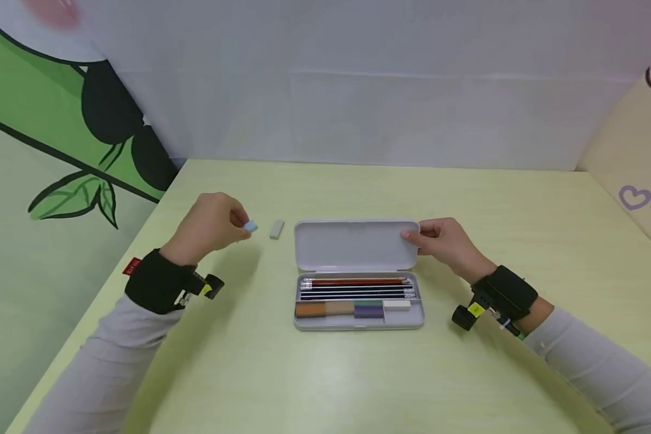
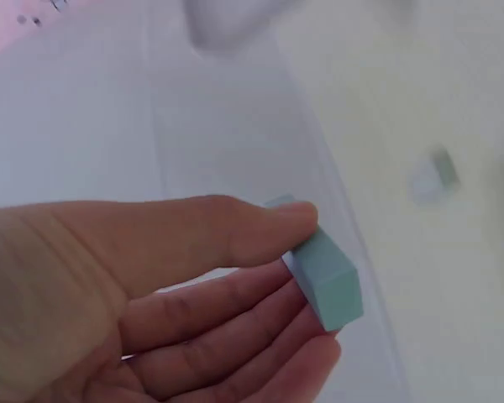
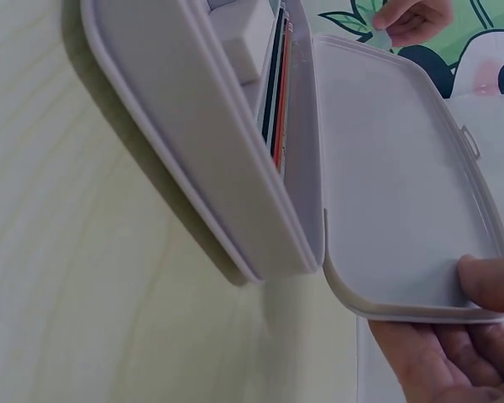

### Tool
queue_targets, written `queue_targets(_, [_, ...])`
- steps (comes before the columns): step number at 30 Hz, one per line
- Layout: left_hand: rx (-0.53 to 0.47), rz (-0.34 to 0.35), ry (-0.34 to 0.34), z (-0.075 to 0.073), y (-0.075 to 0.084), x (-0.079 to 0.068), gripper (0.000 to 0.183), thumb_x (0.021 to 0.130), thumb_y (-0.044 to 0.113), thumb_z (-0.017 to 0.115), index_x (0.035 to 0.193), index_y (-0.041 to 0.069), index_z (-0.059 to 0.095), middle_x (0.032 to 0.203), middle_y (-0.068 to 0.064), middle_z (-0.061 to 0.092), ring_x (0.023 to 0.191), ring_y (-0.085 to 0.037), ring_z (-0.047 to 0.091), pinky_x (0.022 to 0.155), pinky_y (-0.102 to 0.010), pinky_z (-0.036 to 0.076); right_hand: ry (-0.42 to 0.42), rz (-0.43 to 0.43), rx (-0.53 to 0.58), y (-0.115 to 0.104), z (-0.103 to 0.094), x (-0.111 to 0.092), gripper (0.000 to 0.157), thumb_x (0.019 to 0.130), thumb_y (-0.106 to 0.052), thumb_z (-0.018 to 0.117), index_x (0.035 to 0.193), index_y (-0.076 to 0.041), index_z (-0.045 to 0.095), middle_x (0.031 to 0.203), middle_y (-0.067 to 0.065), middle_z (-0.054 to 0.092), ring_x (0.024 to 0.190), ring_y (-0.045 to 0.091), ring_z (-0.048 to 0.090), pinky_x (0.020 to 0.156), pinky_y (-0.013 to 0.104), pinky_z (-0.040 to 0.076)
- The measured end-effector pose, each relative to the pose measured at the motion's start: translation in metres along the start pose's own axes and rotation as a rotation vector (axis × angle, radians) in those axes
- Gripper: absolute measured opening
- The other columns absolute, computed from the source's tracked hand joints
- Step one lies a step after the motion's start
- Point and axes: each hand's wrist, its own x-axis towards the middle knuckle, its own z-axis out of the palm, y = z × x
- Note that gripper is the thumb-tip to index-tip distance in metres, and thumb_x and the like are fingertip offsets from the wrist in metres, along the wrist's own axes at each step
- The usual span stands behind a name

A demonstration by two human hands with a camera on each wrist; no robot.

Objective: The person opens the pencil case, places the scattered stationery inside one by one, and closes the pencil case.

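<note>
My left hand (image 1: 213, 224) pinches a light blue eraser (image 2: 326, 281) between thumb and fingers, raised above the table. Just right of it, a second, pale greenish eraser (image 1: 276, 229) lies on the table. The white pencil case (image 1: 358, 325) stands open in the middle, its hinged lid (image 1: 352, 246) tilted back. My right hand (image 1: 446, 242) grips the lid's right edge, thumb on the inner face and fingers behind. Inside are several pencils (image 1: 358, 288) in the rear section. An orange-brown eraser (image 1: 310, 310), a beige one (image 1: 339, 308), a purple one (image 1: 368, 311) and a white one (image 1: 396, 305) fill the front section.
The pale yellow table (image 1: 325, 380) runs back to a whitish wall covering (image 1: 358, 114). A painted green wall (image 1: 59, 259) borders the left side, and a cream wall (image 1: 629, 144) with a heart drawing is on the right.
</note>
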Motion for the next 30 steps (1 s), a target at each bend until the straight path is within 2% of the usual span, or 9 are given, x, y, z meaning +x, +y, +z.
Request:
queue_targets(6, [-0.014,0.157,-0.045,0.007,0.052,-0.018,0.011,0.080,0.006,0.074,0.090,0.000,0.072,0.087,-0.013,0.071,0.078,-0.021,0.064,0.071,-0.033,0.058,0.002,0.006,0.013,0.002,-0.001,0.000,0.044,0.095,-0.028,0.061,0.125,0.004,0.060,0.126,0.025,0.062,0.092,0.005,0.067,0.086,0.024,0.060])
queue_targets(10, [-0.022,0.295,-0.068,0.020,0.079,-0.020,0.008,0.079,0.005,0.075,0.086,0.003,0.072,0.082,-0.008,0.071,0.073,-0.016,0.062,0.069,-0.029,0.057,0.008,0.009,0.004,0.002,-0.001,0.000,0.044,0.095,-0.028,0.061,0.125,0.005,0.060,0.126,0.025,0.062,0.092,0.005,0.067,0.086,0.023,0.060])
queue_targets(13, [-0.038,0.365,-0.112,0.034,0.096,-0.020,0.007,0.079,0.005,0.075,0.086,0.005,0.072,0.081,-0.005,0.070,0.072,-0.014,0.061,0.069,-0.026,0.055,0.012,0.018,0.002,0.002,0.000,0.001,0.043,0.096,-0.027,0.060,0.125,0.004,0.061,0.125,0.025,0.063,0.092,0.006,0.067,0.085,0.023,0.060])
queue_targets(21, [0.029,0.481,-0.162,0.068,0.130,-0.014,0.005,0.079,0.006,0.075,0.084,0.007,0.072,0.079,-0.003,0.069,0.071,-0.012,0.057,0.067,-0.023,0.052,0.015,0.013,-0.012,0.004,0.000,0.001,0.042,0.096,-0.026,0.060,0.124,0.005,0.061,0.124,0.025,0.063,0.092,0.007,0.066,0.085,0.026,0.061])
queue_targets(27, [0.063,0.557,-0.237,0.098,0.149,-0.011,0.003,0.079,0.005,0.073,0.080,0.008,0.072,0.071,0.002,0.063,0.066,-0.009,0.050,0.058,-0.015,0.040,0.017,0.005,-0.002,0.004,-0.002,0.000,0.043,0.095,-0.027,0.061,0.124,0.005,0.061,0.122,0.024,0.065,0.088,0.003,0.066,0.086,0.029,0.061])
queue_targets(30, [0.090,0.603,-0.253,0.113,0.156,-0.011,0.006,0.080,0.006,0.073,0.076,0.009,0.070,0.064,0.005,0.054,0.062,-0.007,0.043,0.054,-0.012,0.032,0.015,0.003,0.006,0.005,-0.003,-0.001,0.044,0.095,-0.028,0.061,0.124,0.005,0.061,0.119,0.021,0.067,0.086,0.000,0.067,0.086,0.028,0.061])
